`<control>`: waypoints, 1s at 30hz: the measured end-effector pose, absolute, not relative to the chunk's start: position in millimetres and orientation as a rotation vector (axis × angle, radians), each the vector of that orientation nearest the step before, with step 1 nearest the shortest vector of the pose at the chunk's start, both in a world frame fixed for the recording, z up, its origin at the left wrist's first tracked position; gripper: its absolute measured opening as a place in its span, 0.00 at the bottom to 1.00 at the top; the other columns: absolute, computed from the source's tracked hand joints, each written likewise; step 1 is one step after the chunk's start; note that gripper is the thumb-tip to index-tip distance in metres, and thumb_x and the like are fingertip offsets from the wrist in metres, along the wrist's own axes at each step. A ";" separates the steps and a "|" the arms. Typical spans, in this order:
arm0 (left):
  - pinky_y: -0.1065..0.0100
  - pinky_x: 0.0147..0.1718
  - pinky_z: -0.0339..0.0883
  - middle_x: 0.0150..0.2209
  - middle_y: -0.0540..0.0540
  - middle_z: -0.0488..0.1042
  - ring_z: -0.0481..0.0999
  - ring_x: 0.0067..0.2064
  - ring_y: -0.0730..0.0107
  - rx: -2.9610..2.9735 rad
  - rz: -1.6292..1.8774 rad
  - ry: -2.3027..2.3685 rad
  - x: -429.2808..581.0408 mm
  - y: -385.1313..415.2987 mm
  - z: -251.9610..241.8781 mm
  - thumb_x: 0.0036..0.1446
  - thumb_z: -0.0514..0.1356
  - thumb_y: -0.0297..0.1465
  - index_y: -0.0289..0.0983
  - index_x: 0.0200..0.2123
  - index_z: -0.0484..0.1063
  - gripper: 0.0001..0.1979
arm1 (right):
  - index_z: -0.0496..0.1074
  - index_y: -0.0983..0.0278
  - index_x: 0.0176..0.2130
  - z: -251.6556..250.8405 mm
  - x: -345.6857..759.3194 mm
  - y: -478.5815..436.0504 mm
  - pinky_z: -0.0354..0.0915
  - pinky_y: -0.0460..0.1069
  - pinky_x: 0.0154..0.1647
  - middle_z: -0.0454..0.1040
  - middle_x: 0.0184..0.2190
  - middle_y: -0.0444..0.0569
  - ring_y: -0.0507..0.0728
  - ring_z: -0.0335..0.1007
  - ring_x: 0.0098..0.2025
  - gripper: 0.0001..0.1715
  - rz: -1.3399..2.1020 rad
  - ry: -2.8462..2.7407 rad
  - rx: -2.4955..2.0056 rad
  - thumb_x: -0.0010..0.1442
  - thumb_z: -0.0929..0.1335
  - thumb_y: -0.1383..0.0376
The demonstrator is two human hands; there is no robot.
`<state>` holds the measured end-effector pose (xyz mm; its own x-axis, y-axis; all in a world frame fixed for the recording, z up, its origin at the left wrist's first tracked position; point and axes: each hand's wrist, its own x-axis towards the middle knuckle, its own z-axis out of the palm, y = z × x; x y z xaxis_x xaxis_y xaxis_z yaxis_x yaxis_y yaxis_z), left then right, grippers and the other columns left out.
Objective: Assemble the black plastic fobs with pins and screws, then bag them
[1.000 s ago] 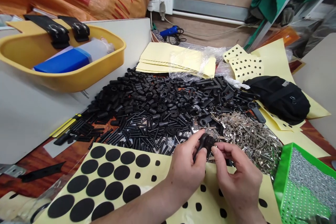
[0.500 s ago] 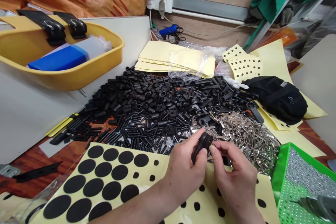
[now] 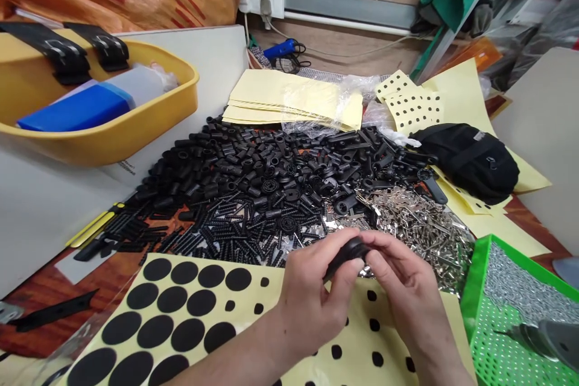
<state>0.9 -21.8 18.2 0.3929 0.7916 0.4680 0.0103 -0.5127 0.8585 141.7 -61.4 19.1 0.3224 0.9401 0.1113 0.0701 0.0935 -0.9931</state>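
- The left hand (image 3: 316,297) is closed on a small black part (image 3: 348,251), thumb and forefinger pinching its near end.
- The right hand (image 3: 407,292) meets it from the other side; its fingertips (image 3: 371,258) press on the same part, so both hands grip it between them.
- The part is held just above the near edge of a yellow sheet (image 3: 289,280) dotted with black round pads (image 3: 181,304) — large discs to the left, small dots under the hands.
- Just beyond the hands lies a heap of black plastic pieces (image 3: 262,175), with a pile of silver metal pieces (image 3: 416,223) touching it on the right.
- A green basket (image 3: 474,286) stands near the right hand.
- Farther off — a yellow tub (image 3: 136,126) at the left and a black pouch (image 3: 470,160) at the right.
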 end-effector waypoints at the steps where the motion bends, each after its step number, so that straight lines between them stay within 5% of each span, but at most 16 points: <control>1: 0.71 0.42 0.70 0.43 0.44 0.78 0.77 0.42 0.70 1.837 1.197 0.677 0.5 -22.0 18.7 0.59 0.55 0.24 0.35 0.50 0.69 0.15 | 0.76 0.60 0.38 18.9 142.5 -61.6 0.75 0.49 0.40 0.80 0.37 0.49 0.56 0.78 0.39 0.10 0.861 -1.059 -1.296 0.56 0.71 0.60; 8: 0.69 0.46 0.69 0.44 0.45 0.77 0.76 0.45 0.69 1.761 1.115 0.679 -0.2 -23.2 24.7 0.60 0.54 0.24 0.36 0.48 0.70 0.13 | 0.75 0.59 0.39 20.4 141.0 -66.0 0.74 0.45 0.35 0.77 0.35 0.47 0.53 0.76 0.36 0.07 0.545 -1.241 -1.317 0.58 0.69 0.65; 17: 0.71 0.40 0.70 0.41 0.48 0.77 0.77 0.40 0.71 1.579 1.070 0.681 2.4 -28.6 23.9 0.59 0.53 0.23 0.38 0.46 0.72 0.13 | 0.72 0.60 0.39 22.2 130.7 -70.5 0.71 0.42 0.29 0.74 0.31 0.44 0.50 0.73 0.31 0.07 0.371 -1.345 -1.349 0.60 0.65 0.68; 25: 0.72 0.42 0.68 0.39 0.48 0.78 0.76 0.41 0.72 1.142 0.935 0.551 2.1 -20.8 27.1 0.58 0.57 0.25 0.40 0.43 0.72 0.11 | 0.72 0.60 0.40 26.0 130.5 -72.0 0.71 0.44 0.32 0.73 0.34 0.47 0.52 0.71 0.36 0.06 0.289 -1.316 -1.301 0.60 0.67 0.66; 30: 0.70 0.43 0.66 0.38 0.46 0.78 0.76 0.41 0.70 0.797 0.828 0.398 1.5 -15.2 27.8 0.59 0.59 0.30 0.38 0.46 0.71 0.10 | 0.70 0.63 0.46 25.2 132.0 -69.4 0.70 0.47 0.39 0.72 0.39 0.50 0.54 0.70 0.41 0.17 0.000 -1.536 -1.318 0.56 0.71 0.67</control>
